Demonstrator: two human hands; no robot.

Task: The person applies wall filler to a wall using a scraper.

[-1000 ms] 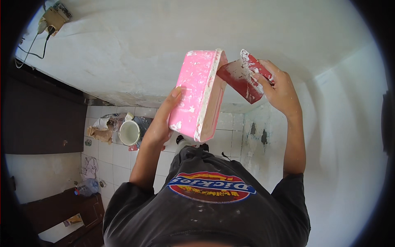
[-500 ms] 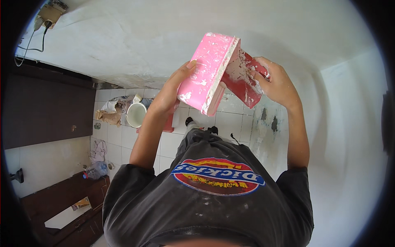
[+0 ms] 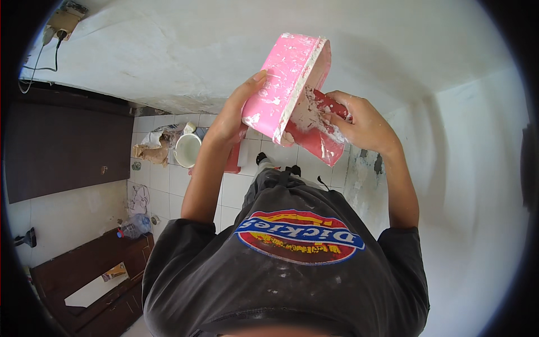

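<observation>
My left hand (image 3: 238, 106) grips a pink plastic tub (image 3: 281, 84) from its outer side, thumb on the wall and the other fingers hidden beneath. The tub is tilted, its opening turned to the right, and white paste smears its wall and rim. My right hand (image 3: 365, 123) is closed on a red plastering scraper (image 3: 323, 143) with a broad flat blade. White paste coats part of the blade, whose left part reaches into the tub's mouth. Whether the blade touches the tub inside I cannot tell.
A whitish wall (image 3: 213, 50) rises ahead, with a power socket (image 3: 64, 22) and cords at upper left. On the tiled floor (image 3: 236, 191) stand a white bucket (image 3: 187, 150), crumpled brown paper (image 3: 151, 153) and a plastic bottle (image 3: 135, 226). A dark door panel (image 3: 67, 149) is at left.
The scraper has moved left and turned, its blade now partly inside the tub's mouth. The tub has shifted slightly upward in view.
</observation>
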